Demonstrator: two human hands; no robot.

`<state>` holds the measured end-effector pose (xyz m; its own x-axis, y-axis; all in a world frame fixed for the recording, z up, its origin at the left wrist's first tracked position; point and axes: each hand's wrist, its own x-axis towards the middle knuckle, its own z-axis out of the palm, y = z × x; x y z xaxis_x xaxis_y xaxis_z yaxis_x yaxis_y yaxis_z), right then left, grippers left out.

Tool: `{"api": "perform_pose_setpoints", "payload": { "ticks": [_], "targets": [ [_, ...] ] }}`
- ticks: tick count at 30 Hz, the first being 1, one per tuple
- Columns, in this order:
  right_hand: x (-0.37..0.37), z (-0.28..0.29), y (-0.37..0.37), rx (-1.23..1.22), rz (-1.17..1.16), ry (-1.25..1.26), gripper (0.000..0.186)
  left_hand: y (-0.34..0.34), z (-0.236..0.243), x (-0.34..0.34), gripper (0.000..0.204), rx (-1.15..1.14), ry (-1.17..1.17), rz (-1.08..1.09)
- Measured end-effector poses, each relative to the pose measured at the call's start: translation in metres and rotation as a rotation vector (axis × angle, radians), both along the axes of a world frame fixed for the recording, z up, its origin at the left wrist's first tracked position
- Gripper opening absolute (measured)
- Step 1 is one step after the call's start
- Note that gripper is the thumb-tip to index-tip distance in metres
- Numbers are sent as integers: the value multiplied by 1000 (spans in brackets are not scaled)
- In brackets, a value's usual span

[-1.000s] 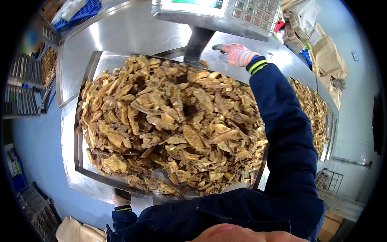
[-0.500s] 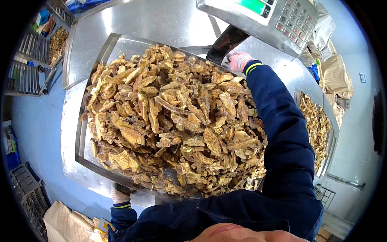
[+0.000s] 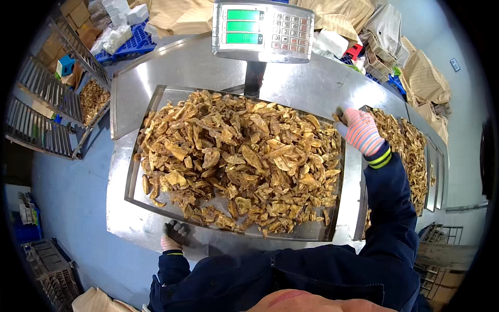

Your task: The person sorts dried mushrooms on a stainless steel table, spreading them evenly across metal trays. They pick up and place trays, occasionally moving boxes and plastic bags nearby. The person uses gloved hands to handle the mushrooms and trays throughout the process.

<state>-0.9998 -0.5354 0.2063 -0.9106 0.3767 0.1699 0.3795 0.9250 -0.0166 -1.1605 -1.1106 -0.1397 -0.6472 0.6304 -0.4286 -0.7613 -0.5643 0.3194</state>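
A metal tray [image 3: 134, 179] heaped with irregular brown dried pieces [image 3: 236, 156] sits on the steel table. My right hand [image 3: 357, 130], in a striped glove with grey fingers, is at the tray's back right corner, its fingers closed on a small brown piece [image 3: 337, 116]. My left hand [image 3: 173, 235], similarly gloved, is at the front left of the tray near its rim, fingers apart and slightly curled, with nothing visible in them. Behind the tray stands a scale display [image 3: 243, 27] with a keypad on a dark post [image 3: 254, 78].
Another heaped tray [image 3: 403, 151] stands close on the right. Slatted metal racks [image 3: 49, 93] and another pile of brown pieces [image 3: 94, 101] are at the left. Blue pallets [image 3: 138, 31], beige sacks [image 3: 423, 78] and white packages line the back; dark crates [image 3: 49, 265] lie at the lower left.
My right hand has drawn back and rightward from beside the post, now with a piece in its fingers. My left hand's fingers show more above the table. The view has shifted, showing more background.
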Motion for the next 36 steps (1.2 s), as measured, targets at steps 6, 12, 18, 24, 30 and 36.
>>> {"api": "perform_pose_setpoints", "payload": {
  "ticks": [6, 12, 18, 24, 30, 36],
  "targets": [
    [74, -6, -39, -166, 97, 247, 21, -17, -67, -12, 34, -70, 495, -131],
    [117, -41, -57, -271, 41, 273, 31, -22, -53, -16, 31, 16, 175, 14],
    [146, -33, -82, -313, -59, 335, 25, -56, -87, -44, 30, -214, 959, -206],
    [125, -6, -117, -441, -66, 470, 52, -36, -89, -52, 35, -305, 1186, -520],
    [212, -96, -118, -263, -396, 555, 65, -47, -66, -32, 28, -750, 818, -804],
    [422, -244, -95, -242, -1506, 579, 64, 85, 117, 38, 32, -509, 1788, -1514]
  ]
}}
